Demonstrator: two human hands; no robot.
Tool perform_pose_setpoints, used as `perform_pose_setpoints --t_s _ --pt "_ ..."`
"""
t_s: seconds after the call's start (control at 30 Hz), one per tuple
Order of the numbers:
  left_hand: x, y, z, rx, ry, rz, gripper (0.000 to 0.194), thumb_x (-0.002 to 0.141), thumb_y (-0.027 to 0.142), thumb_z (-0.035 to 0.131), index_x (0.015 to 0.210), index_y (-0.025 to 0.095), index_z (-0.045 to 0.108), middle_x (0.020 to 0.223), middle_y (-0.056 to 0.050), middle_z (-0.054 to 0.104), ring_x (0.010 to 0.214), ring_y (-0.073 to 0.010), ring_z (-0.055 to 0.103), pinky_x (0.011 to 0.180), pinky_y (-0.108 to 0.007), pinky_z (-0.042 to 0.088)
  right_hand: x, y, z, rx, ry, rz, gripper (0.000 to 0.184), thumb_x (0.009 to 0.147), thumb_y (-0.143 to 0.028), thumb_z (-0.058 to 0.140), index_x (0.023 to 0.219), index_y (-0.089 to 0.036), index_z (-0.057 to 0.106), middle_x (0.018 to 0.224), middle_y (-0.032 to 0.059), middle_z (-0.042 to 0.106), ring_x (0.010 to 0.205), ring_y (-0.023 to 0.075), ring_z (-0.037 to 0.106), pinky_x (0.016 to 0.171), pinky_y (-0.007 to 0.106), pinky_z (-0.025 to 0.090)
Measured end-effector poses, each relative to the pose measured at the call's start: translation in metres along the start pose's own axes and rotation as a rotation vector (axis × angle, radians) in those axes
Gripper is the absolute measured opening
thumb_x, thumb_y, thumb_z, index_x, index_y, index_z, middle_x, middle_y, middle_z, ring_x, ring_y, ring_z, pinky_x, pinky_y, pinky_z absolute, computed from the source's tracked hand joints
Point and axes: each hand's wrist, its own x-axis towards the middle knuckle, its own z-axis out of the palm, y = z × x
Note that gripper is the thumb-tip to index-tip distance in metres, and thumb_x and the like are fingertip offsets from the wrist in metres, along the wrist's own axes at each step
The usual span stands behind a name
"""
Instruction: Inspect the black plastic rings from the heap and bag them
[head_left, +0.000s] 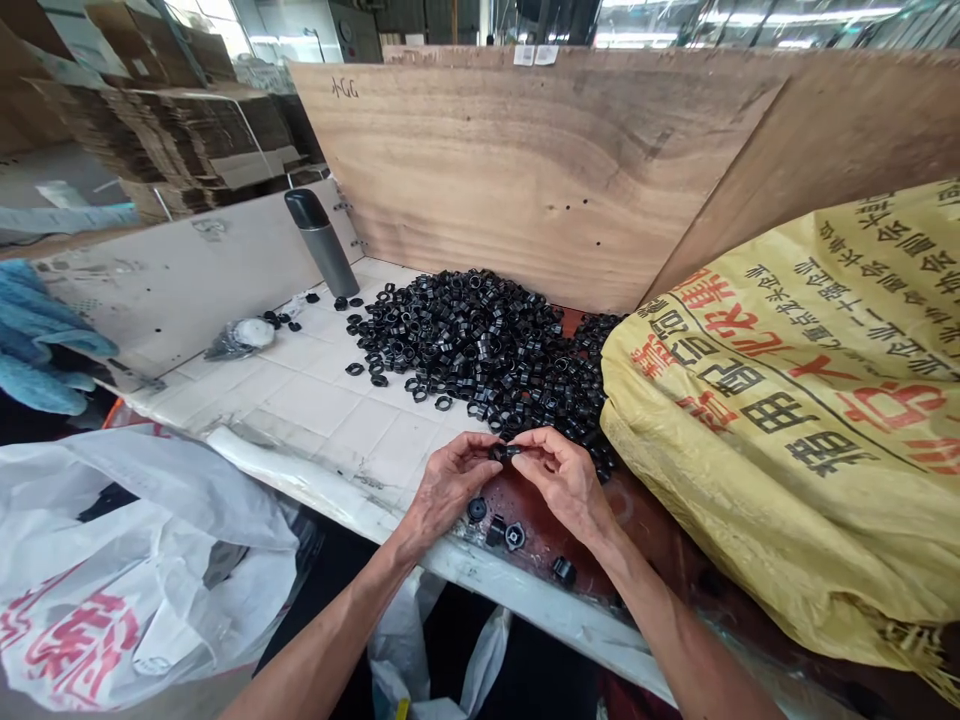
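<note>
Counter [315,410] bears a heap of black plastic fittings [472,340] against a yellow woven sack [787,400]. Left hand [448,488] and right hand [566,482] come together, pinching one small black fitting [501,452] near the counter's front edge, where a fumbled grip could send it over.

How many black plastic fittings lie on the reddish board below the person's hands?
4. One black plastic fitting lies nearest the left hand, a second and third sit beside it, a fourth lies nearest the right hand. Others may be hidden behind the hands.
</note>
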Motion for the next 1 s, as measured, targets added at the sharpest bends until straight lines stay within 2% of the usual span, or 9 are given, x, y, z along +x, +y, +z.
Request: perform_pose_setpoints --t_s 0.1,0.2,0.3,0.47,0.57,0.7,0.87,1.0 --pt "-0.002 -0.002 0.0 0.008 -0.011 -0.012 0.032 0.077 0.031 0.078 0.104 0.017 0.068 0.097 -0.005 0.074 0.08 -0.0154 0.069 0.073 -0.028 0.057 -0.001 -0.001 0.001 -0.126 0.001 -0.118 0.014 0.088 -0.026 0.064 0.1 -0.022 0.069 0.095 0.0028 0.071 0.082 0.0171 0.067 0.076 0.028 0.053" --pt "-0.003 -0.005 0.0 0.106 -0.007 0.065 0.029 0.078 0.032 0.077 0.103 0.018 0.071 0.103 -0.005 0.072 0.08 -0.015 0.068 0.069 -0.026 0.056 -0.002 -0.002 0.001 -0.206 0.005 -0.227 0.012 0.089 -0.021 0.063 0.099 -0.023 0.069 0.101 0.0036 0.07 0.089 0.0181 0.066 0.08 0.029 0.052" --pt "-0.002 -0.007 -0.003 0.211 -0.002 0.198 0.024 0.081 0.03 0.075 0.103 0.021 0.074 0.11 -0.006 0.069 0.092 -0.0176 0.068 0.077 -0.029 0.057 -0.002 -0.004 0.0 -0.238 0.013 -0.277 0.012 0.09 -0.018 0.063 0.099 -0.023 0.068 0.103 0.0039 0.069 0.094 0.0189 0.066 0.084 0.03 0.052" --pt "-0.001 -0.01 -0.006 0.284 -0.029 0.34 0.022 0.084 0.024 0.073 0.106 0.024 0.075 0.107 -0.004 0.071 0.101 -0.0189 0.067 0.091 -0.032 0.054 -0.002 -0.004 0.0 -0.252 0.004 -0.362 0.015 0.091 -0.014 0.06 0.101 -0.023 0.068 0.102 0.0044 0.068 0.097 0.0195 0.065 0.088 0.031 0.052" --pt "-0.001 -0.008 -0.005 0.256 -0.03 0.306 0.021 0.083 0.023 0.074 0.104 0.023 0.076 0.108 -0.005 0.071 0.102 -0.0198 0.067 0.093 -0.032 0.053 -0.001 0.0 0.001 -0.232 -0.001 -0.429 0.017 0.092 -0.013 0.059 0.103 -0.023 0.068 0.102 0.0051 0.068 0.097 0.0198 0.065 0.087 0.032 0.052" --pt "-0.003 0.0 -0.004 0.221 -0.052 0.185 0.021 0.082 0.024 0.075 0.103 0.02 0.077 0.109 -0.007 0.071 0.104 -0.0219 0.067 0.096 -0.033 0.052 0.001 0.006 0.002 -0.207 -0.028 -0.485 0.02 0.093 -0.011 0.057 0.105 -0.023 0.068 0.105 0.0062 0.067 0.099 0.0199 0.065 0.089 0.033 0.053" --pt "-0.004 0.004 -0.004 0.218 -0.071 0.097 0.022 0.084 0.026 0.073 0.105 0.019 0.077 0.11 -0.008 0.071 0.104 -0.0228 0.067 0.094 -0.032 0.052 0.001 0.006 0.002 -0.213 -0.028 -0.457 0.016 0.092 -0.013 0.059 0.1 -0.023 0.068 0.101 0.0049 0.067 0.097 0.0199 0.065 0.087 0.033 0.052" --pt "-0.003 -0.001 -0.003 0.266 -0.06 0.167 0.024 0.086 0.027 0.07 0.109 0.02 0.075 0.107 -0.008 0.071 0.1 -0.022 0.067 0.091 -0.033 0.052 0.0 0.005 0.002 -0.269 -0.008 -0.303 0.008 0.09 -0.02 0.065 0.097 -0.023 0.067 0.095 0.0021 0.068 0.087 0.0184 0.066 0.079 0.03 0.051"
